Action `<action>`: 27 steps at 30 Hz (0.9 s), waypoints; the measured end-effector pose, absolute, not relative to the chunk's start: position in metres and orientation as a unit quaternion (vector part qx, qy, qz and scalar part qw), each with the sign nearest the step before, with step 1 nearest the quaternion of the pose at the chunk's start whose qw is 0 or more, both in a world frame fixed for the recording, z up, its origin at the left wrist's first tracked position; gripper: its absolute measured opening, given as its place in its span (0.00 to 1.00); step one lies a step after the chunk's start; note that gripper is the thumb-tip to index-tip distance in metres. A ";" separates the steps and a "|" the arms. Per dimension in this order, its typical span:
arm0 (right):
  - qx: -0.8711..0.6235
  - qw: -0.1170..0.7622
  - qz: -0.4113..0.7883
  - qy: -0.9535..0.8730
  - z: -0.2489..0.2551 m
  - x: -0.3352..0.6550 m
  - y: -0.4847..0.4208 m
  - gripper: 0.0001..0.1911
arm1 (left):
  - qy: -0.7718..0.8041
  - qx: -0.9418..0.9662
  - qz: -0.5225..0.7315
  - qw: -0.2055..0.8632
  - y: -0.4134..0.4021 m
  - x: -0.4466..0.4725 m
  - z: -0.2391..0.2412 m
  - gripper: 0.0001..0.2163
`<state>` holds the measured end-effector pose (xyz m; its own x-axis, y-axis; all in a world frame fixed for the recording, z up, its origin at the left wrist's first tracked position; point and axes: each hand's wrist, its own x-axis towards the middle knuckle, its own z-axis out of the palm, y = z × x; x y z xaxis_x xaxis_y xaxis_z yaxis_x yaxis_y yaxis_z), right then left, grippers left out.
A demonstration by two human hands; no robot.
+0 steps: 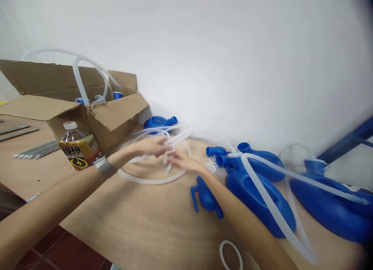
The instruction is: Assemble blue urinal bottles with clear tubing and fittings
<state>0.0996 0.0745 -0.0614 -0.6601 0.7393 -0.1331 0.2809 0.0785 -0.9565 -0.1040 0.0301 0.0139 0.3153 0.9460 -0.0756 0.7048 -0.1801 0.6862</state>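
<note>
My left hand (151, 145) and my right hand (183, 161) reach together into a coil of translucent white tubing (151, 179) on the wooden table (140, 219). The left hand's fingers pinch a strand of the tubing. My right hand's fingers are curled around the tube just beside the left. A grey watch sits on my left wrist. A small blue plastic piece (205, 198) lies under my right forearm.
An open cardboard box (96, 114) with tubes and blue parts stands at the back left, a drink bottle (78, 147) in front of it. Several blue plastic jugs (256, 196) with white hoses lie at the right. Metal rods (37, 150) lie far left. A white ring (231, 254) lies near the front edge.
</note>
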 end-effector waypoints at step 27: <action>-0.312 -0.027 0.240 -0.919 -0.054 0.131 0.076 0.30 | 0.623 0.735 0.181 -0.197 0.075 -0.178 0.159 0.18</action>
<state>0.1306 0.0755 -0.0544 -0.8034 0.5610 -0.1998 0.5871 0.6900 -0.4233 -0.1783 0.0750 0.1591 0.1580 0.8450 0.5109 0.9872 -0.1461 -0.0636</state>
